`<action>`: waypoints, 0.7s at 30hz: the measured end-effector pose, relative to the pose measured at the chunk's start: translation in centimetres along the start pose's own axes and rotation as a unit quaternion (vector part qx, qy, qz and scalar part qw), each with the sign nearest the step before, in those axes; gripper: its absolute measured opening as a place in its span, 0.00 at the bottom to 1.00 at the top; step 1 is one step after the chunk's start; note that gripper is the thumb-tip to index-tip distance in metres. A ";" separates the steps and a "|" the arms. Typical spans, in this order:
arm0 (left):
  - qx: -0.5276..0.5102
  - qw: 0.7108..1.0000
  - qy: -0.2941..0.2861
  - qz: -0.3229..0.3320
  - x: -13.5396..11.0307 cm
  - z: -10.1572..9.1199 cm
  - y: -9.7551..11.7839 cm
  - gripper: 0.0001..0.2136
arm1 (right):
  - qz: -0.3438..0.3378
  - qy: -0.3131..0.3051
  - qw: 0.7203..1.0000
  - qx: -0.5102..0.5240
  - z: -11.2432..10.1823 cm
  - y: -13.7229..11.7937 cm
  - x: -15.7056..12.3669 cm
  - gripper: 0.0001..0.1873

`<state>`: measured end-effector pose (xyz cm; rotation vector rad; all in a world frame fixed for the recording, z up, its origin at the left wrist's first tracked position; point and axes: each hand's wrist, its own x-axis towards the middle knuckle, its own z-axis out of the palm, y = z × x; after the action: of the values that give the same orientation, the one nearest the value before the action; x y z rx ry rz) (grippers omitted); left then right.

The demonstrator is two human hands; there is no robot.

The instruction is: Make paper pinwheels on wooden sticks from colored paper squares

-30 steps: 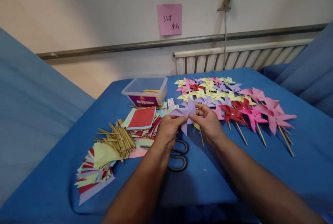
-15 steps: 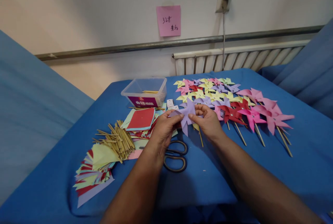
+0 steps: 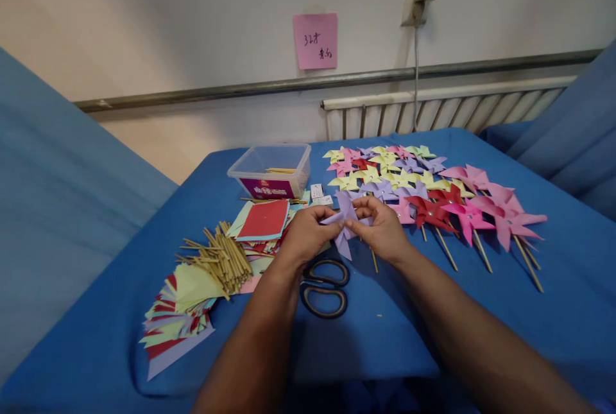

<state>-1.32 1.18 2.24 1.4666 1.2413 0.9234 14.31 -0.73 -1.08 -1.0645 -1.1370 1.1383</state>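
A lilac paper pinwheel [image 3: 343,246] is held up over the table between my two hands, its blades folded toward the centre. My left hand [image 3: 310,232] pinches it from the left with thumb and fingers. From the right, my right hand [image 3: 382,226] grips it, the thumb pressed near the middle. Both thumbs almost meet at its centre, so what lies under them is hidden. Just below my hands lie black-handled scissors [image 3: 325,289], their blades covered by my left wrist. Finished pinwheels [image 3: 433,212] in red, pink, yellow and lilac lie in rows to the right.
Left of my arms are a pile of short wooden sticks [image 3: 224,260], fanned coloured paper [image 3: 180,324] and a stack of paper squares [image 3: 264,220]. Behind them stands a clear plastic box [image 3: 269,170] with sticks inside. Small white boxes [image 3: 320,196] sit near my hands.
My thumbs have come closer together at the pinwheel's centre, and its blades are drawn further inward. The camera view has shifted slightly; the things on the table lie as before.
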 end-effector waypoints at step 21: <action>-0.407 0.892 0.192 -0.045 1.4 -0.8 -0.4 0.14 | -0.102 -0.090 0.891 -0.433 1.4 2.0 -0.1 0.12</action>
<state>-1.89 2.71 2.03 0.5679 0.9743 1.4847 12.70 -0.55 -2.85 -1.4686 -1.9446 0.5409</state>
